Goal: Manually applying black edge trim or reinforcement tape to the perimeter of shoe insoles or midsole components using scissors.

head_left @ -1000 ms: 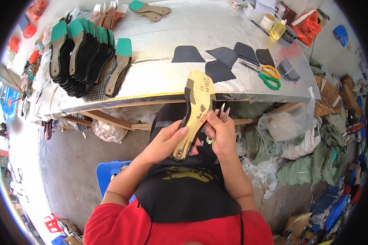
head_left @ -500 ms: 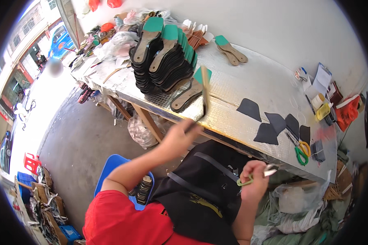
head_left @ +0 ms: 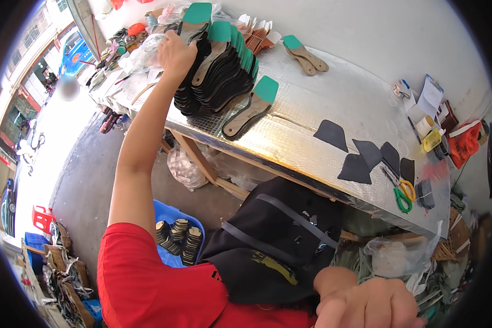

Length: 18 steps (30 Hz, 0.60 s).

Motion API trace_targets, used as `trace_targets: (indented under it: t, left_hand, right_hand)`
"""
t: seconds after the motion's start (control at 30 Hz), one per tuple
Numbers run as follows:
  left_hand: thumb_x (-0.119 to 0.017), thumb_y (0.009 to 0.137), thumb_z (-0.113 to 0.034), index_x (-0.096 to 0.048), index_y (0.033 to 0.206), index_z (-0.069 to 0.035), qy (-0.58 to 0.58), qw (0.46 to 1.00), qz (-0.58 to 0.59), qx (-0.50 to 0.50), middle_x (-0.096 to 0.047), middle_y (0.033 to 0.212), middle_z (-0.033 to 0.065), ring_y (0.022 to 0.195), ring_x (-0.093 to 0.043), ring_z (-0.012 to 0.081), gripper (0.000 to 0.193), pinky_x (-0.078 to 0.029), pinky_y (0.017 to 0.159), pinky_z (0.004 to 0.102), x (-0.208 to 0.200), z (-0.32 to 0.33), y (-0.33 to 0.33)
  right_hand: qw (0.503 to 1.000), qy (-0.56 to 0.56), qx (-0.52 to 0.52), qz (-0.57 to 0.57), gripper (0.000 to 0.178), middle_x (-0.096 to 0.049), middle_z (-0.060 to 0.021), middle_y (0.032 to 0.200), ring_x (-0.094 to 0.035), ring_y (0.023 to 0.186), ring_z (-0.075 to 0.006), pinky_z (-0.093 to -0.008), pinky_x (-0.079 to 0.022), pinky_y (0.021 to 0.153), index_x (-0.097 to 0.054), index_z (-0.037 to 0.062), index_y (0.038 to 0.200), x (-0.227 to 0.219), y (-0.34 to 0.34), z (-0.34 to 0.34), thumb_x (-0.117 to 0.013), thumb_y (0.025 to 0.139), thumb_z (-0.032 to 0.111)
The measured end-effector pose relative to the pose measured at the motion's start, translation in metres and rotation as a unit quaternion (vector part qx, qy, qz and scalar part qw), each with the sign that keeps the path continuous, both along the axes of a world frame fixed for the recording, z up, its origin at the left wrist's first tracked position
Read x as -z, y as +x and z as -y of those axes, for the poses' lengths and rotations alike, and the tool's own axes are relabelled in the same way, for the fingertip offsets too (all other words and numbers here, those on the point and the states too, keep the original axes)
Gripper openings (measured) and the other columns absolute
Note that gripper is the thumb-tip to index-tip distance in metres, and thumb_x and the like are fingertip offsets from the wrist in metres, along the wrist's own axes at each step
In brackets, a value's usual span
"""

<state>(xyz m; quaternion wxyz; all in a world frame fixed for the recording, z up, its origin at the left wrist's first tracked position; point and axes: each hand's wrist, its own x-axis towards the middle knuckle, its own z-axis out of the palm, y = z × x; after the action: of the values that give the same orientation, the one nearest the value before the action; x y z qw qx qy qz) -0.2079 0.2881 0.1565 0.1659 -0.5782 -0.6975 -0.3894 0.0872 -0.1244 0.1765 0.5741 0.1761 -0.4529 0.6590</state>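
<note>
My left hand [head_left: 176, 53] reaches to the left column of a tall stack of shoe insoles [head_left: 227, 71]. Its fingers close on the narrow end of the top insole [head_left: 197, 13], which is grey-brown with a green end. A separate insole [head_left: 250, 111] of the same kind lies on the table in front of the stack. At the lower right, close to the camera, my right hand [head_left: 369, 303] is curled with knuckles up. Whatever it may hold is hidden.
On the silver-covered table [head_left: 306, 98] lie dark fabric pieces [head_left: 355, 168], scissors [head_left: 404, 195] with green and yellow handles, and two insoles [head_left: 306, 57] near the wall. A blue tub [head_left: 199, 218] with stacked pieces stands below, beside my lap.
My left hand has carried an insole from the table's front edge up to the stack. My right hand, earlier holding a small green-handled tool, has come down and nearer the camera.
</note>
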Motion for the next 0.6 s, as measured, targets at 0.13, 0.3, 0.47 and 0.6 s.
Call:
trace_targets:
  t: [0.13, 0.3, 0.47, 0.6]
  left_hand:
    - [-0.073, 0.079, -0.039, -0.049, 0.117, 0.004, 0.008, 0.997, -0.055, -0.058, -0.058, 0.118, 0.0249, 0.115, -0.052, 0.0399, 0.063, -0.040, 0.097, 0.0474, 0.008, -0.009, 0.005]
    - [-0.075, 0.077, -0.044, -0.049, 0.118, 0.005, -0.018, 0.994, -0.065, -0.087, -0.058, 0.119, 0.0244, 0.116, -0.052, 0.0386, 0.069, -0.038, 0.099, 0.0475, 0.010, -0.010, 0.004]
    - [-0.075, 0.076, -0.047, -0.049, 0.123, 0.005, -0.073, 0.995, -0.023, -0.063, -0.057, 0.123, 0.0242, 0.121, -0.049, 0.0399, 0.075, -0.037, 0.101, 0.0477, 0.002, -0.004, 0.005]
    - [-0.076, 0.076, -0.048, -0.050, 0.124, 0.003, -0.092, 0.994, -0.014, -0.048, -0.056, 0.125, 0.0233, 0.123, -0.048, 0.0400, 0.074, -0.037, 0.102, 0.0480, 0.001, -0.001, -0.010]
  right_hand:
    - [0.999, -0.022, -0.024, 0.021, 0.041, -0.056, -0.0097, 0.062, -0.049, 0.050, -0.0211, -0.0569, -0.039, 0.097, -0.054, 0.0073, 0.069, -0.003, 0.000, 0.002, -0.044, 0.103, 0.028]
    - [0.822, 0.378, 0.158, -0.395, 0.041, -0.056, -0.0097, 0.062, -0.049, 0.050, -0.0217, -0.0590, -0.036, 0.098, -0.054, 0.0065, 0.069, -0.003, -0.068, -0.074, -0.044, 0.103, 0.026]
    - [0.998, 0.038, -0.041, -0.006, 0.039, -0.055, -0.0090, 0.060, -0.048, 0.049, -0.0218, -0.0583, -0.036, 0.098, -0.055, 0.0062, 0.069, 0.003, 0.007, -0.006, -0.045, 0.103, 0.024]
    - [0.997, 0.003, -0.072, 0.030, 0.040, -0.054, -0.0081, 0.059, -0.048, 0.048, -0.0203, -0.0562, -0.038, 0.098, -0.055, 0.0067, 0.067, -0.003, 0.018, -0.002, -0.046, 0.102, 0.024]
